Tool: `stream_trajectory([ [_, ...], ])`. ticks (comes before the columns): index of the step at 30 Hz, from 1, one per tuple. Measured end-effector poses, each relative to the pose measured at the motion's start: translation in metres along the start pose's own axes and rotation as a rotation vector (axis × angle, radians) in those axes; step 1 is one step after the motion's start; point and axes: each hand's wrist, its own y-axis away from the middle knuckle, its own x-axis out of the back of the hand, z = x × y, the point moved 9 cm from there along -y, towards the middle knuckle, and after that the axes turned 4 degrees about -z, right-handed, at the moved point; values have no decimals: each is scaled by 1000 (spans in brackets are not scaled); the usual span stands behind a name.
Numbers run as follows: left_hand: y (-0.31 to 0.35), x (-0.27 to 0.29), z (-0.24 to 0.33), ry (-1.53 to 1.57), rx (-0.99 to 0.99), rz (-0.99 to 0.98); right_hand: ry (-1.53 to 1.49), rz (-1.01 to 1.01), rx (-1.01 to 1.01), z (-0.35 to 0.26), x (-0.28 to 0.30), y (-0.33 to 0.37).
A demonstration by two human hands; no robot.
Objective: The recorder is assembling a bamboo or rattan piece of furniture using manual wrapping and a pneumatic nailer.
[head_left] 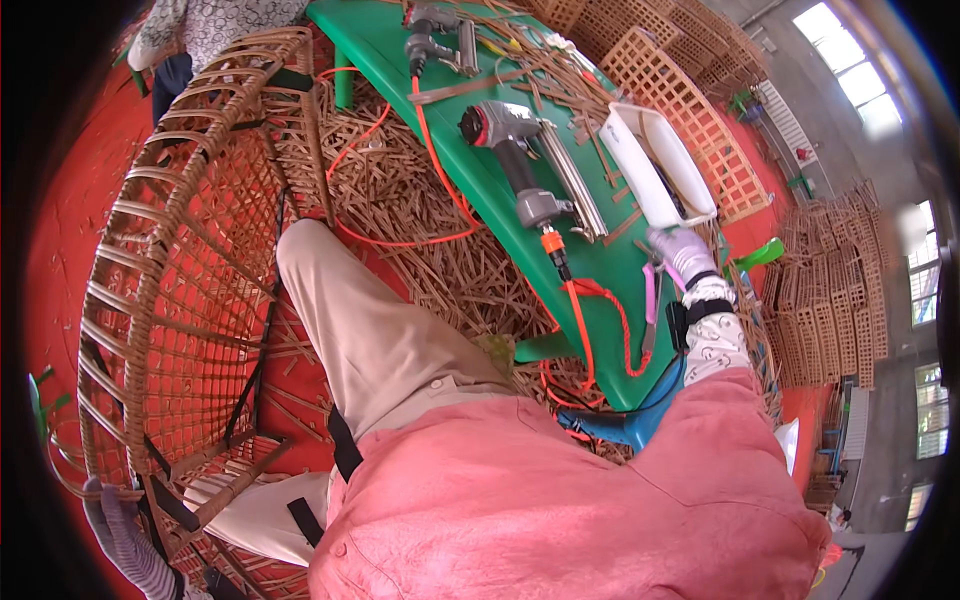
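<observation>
At the lower left, my left hand [122, 530] wears a striped glove, its fingers closed round a loose rattan strand [70, 465] at the corner of a large woven rattan frame [160, 250]. The frame stands on its side against my legs, its rim wrapped with strands. My right hand [685, 252], gloved and slightly blurred, is over the green table [470, 170] beside a white plastic bin [642, 170]. Pink-handled scissors [651, 292] lie right against that hand; its fingers are too smeared to show whether they grip them.
Two nail guns, one nearer [515, 160] and one farther [432, 42], lie on the table with orange air hoses [430, 150]. Cut strips [400, 200] heap on the red floor [80, 260]. A blue stool [640, 420] is by my right side. Woven panels [830, 300] are stacked right; another person [225, 25] stands far left.
</observation>
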Motion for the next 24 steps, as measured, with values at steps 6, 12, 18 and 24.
stream_trajectory([
  [6, -1, -4, 2, -54, -3, 49, -436, -399, -307, 40, -36, 50],
  [12, -6, -1, 0, -100, -5, -32, -526, -397, -289, 44, -72, 46],
  [18, 21, -8, 52, -280, -214, -172, 650, -263, 187, -30, -22, 50],
  [24, 16, -30, 47, 268, -5, 27, 237, -163, 606, -110, 81, -1],
])
